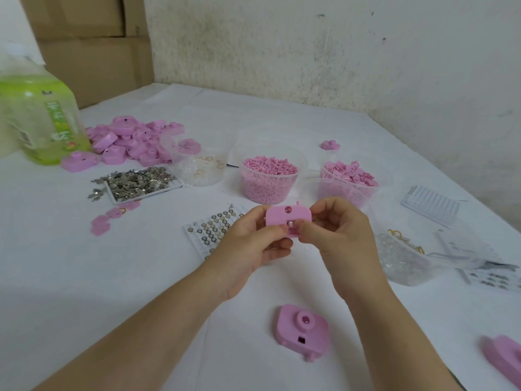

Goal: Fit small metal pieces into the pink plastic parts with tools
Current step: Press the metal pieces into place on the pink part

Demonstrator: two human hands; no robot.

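Looking down from my head, I hold one pink part (pixel 287 217) up over the bench (pixel 84 277), between both hands. My left hand (pixel 248 246) pinches its left edge, thumb on the front face and fingers curled behind. My right hand (pixel 344 241) grips the right edge, with the thumb tip pressed on the lower front, just beside a small pale bead (pixel 290 222) seated in the part. A red dot (pixel 288 209) sits near the part's top edge.

Nearer to me than my hands, a second part (pixel 303 330) lies flat on the bench, with a raised round boss and a small square hole showing. A third part (pixel 504 359) lies at the right edge, cut off by the frame.

Behind my left hand is a blister tray (pixel 208 230) of round metal discs, partly hidden by that hand. Further left a flat tray (pixel 138 183) is heaped with small metal pieces, some spilled onto the bench beside it. Flat pink pieces (pixel 112 218) lie just in front of it. Behind it is a pile of parts (pixel 135 142), and a green bottle (pixel 39 119) stands at the far left.

Across the middle stand a clear tub (pixel 201 167) with gold rings, a tub of pink beads (pixel 269 176) and a tub of pink clips (pixel 348 176). To my right is another clear tub (pixel 403 255) holding clear bits and gold rings, with a white tray (pixel 430 206) beyond it.
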